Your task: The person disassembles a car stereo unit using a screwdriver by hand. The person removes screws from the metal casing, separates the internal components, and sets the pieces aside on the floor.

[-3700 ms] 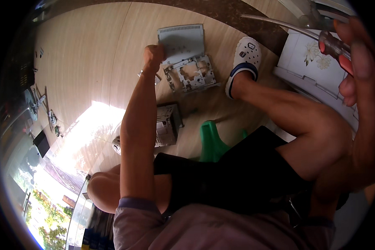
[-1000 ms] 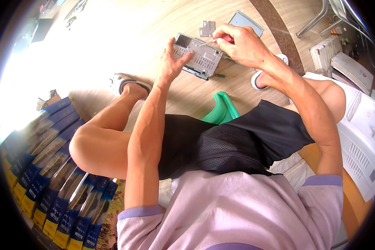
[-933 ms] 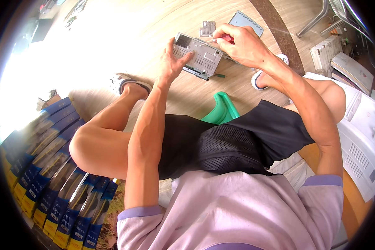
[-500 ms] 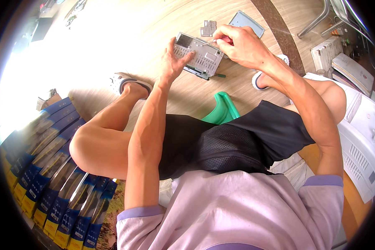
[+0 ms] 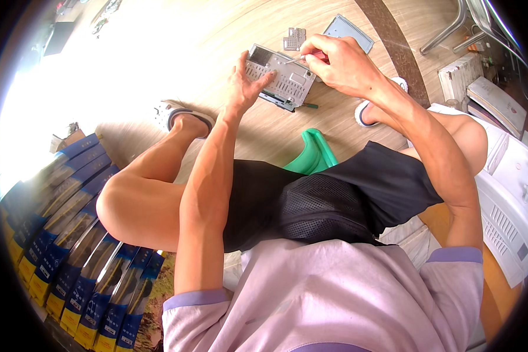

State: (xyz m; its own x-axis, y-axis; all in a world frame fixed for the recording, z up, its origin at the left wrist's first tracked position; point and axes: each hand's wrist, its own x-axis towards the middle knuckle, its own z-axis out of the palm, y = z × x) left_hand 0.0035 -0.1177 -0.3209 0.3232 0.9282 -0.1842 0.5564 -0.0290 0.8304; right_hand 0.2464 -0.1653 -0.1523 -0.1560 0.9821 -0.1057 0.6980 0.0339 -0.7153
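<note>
A flat metal electronics unit [image 5: 293,80] with a slotted grey casing lies on the floor ahead, slightly turned. My left hand [image 5: 244,85] grips its left side, the thumb resting on top and the fingers along the edge. My right hand [image 5: 338,63] is closed round the red handle of a screwdriver [image 5: 294,60]. The screwdriver's thin shaft points left, its tip at the casing's upper part; the exact contact is too small to tell. Beyond the unit lie a small perforated metal plate [image 5: 294,39] and a larger bluish metal cover [image 5: 349,33], partly behind my right hand.
Below the unit's right corner a dark green stick-like piece [image 5: 310,106] shows. A green plastic stool [image 5: 311,155] is between my legs. Blue and yellow boxes [image 5: 79,281] line the left. White plastic housings [image 5: 504,217], cartons [image 5: 460,76] and metal chair legs [image 5: 443,35] stand on the right.
</note>
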